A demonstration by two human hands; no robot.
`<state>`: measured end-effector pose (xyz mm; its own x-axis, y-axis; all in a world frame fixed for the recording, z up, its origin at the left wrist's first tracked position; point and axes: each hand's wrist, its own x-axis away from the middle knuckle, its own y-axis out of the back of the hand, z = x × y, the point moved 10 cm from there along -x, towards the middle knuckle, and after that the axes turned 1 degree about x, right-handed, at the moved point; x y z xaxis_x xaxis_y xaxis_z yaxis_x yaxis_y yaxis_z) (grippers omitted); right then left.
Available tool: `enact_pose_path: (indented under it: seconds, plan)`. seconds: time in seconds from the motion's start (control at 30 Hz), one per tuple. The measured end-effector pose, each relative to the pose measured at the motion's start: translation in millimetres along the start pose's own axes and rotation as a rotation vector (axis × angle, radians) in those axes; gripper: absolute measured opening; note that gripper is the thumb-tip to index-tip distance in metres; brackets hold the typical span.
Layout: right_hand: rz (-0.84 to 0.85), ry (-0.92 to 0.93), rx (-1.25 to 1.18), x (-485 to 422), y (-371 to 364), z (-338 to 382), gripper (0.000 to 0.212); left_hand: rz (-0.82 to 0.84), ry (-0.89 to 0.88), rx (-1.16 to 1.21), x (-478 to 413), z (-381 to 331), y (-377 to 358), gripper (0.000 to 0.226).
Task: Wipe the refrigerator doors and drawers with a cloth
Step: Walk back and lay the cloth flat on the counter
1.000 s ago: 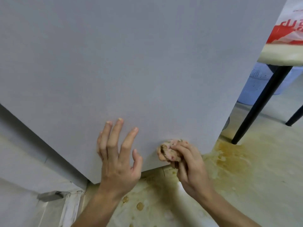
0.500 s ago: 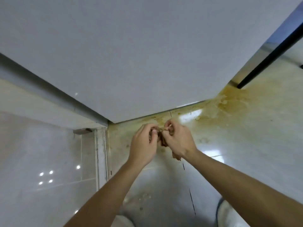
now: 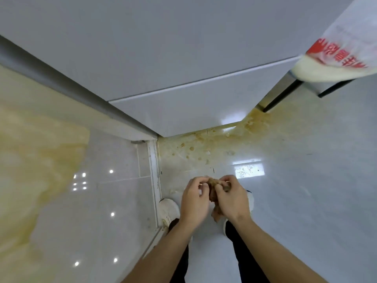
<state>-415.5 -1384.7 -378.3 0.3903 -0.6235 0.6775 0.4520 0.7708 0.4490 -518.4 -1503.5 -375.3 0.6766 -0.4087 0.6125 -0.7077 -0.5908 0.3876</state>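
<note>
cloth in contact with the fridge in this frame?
No, the left hand and right hand hold the cloth bunched over the floor, clear of the refrigerator door.

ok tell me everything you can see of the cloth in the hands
The cloth is a small crumpled wad, tan-brown with darker blotches, and it looks soft and soiled. It is bunched between both hands: the left hand pinches its upper edge and the right hand curls round its other side. A loose tail hangs below the hands. It is held above the floor, apart from the refrigerator. The fingers hide much of it.
</note>
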Motion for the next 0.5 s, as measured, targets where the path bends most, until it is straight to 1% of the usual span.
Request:
enact_pose_path:
  seconds: [0.1, 0.23, 0.33, 0.5]
  plan:
    - [-0.002, 0.016, -0.024, 63, 55, 40, 0.010, 0.011, 0.018, 0.065, 59, -64, 22, 0.026]
    - [-0.041, 0.037, -0.056, 130, 119, 77, 0.010, 0.035, -0.004, 0.104, 121, -135, 46, 0.023]
    - [-0.072, 0.028, -0.082, 165, 157, 92, 0.010, 0.065, -0.016, 0.110, 150, -172, 55, 0.020]
    - [-0.200, -0.002, -0.218, 213, 202, 91, 0.010, 0.135, -0.055, 0.052, 175, -205, 61, 0.021]
